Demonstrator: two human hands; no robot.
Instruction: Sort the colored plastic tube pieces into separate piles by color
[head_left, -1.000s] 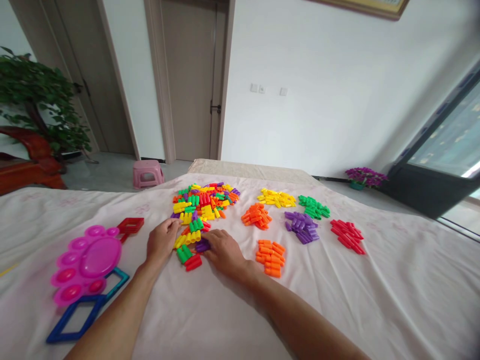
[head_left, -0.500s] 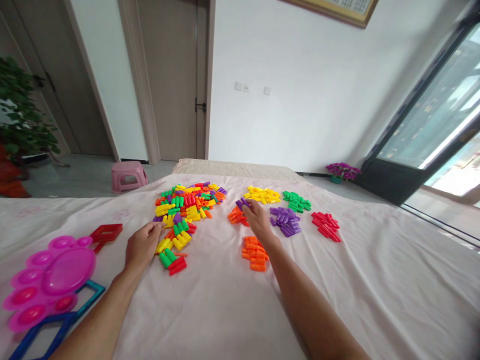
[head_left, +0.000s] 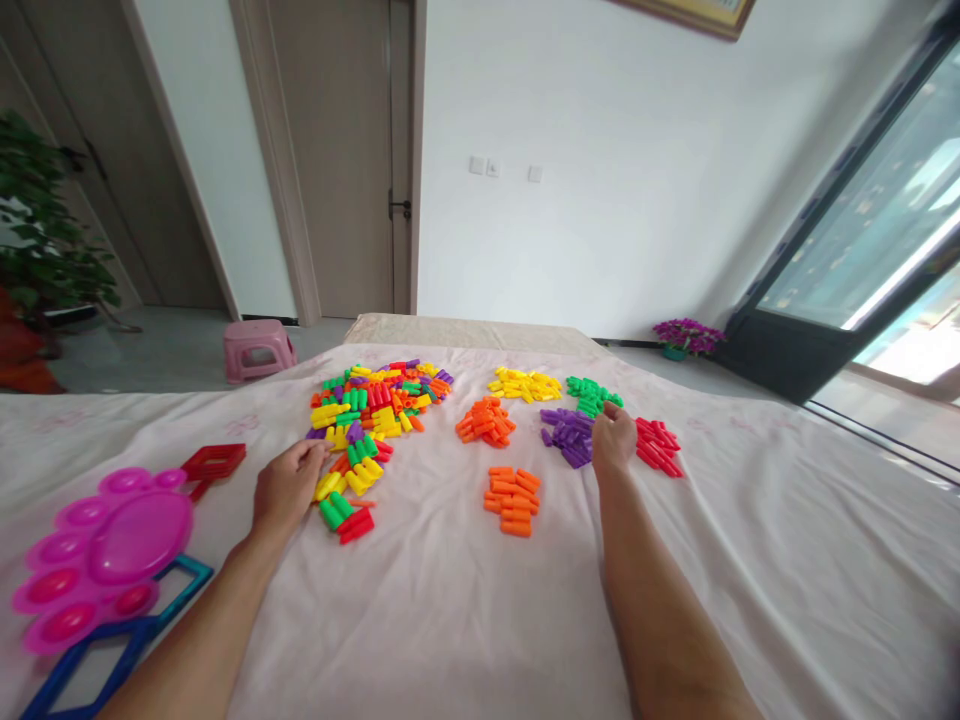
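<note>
My left hand is closed with fingertips pinched together, at the left edge of a mixed heap of bullet-shaped plastic building blocks; anything in the pinch is hidden. Closed too, my right hand is at the right side of the purple blocks. Its curled fingers hide whatever they may hold. Just beyond it lie green blocks, and to its right are red blocks. Yellow blocks form a pile farther back. Two orange groups, a heap and a flatter cluster, lie between my hands.
On the cloth-covered table, a pink paw-shaped tray lies at left beside blue frame pieces and a red plastic piece. A pink stool and purple flowers stand on the floor beyond.
My right hand has moved right, from above the orange heap with purple blocks in its fingers to the right side of the purple pile. My left hand has stayed nearly still.
</note>
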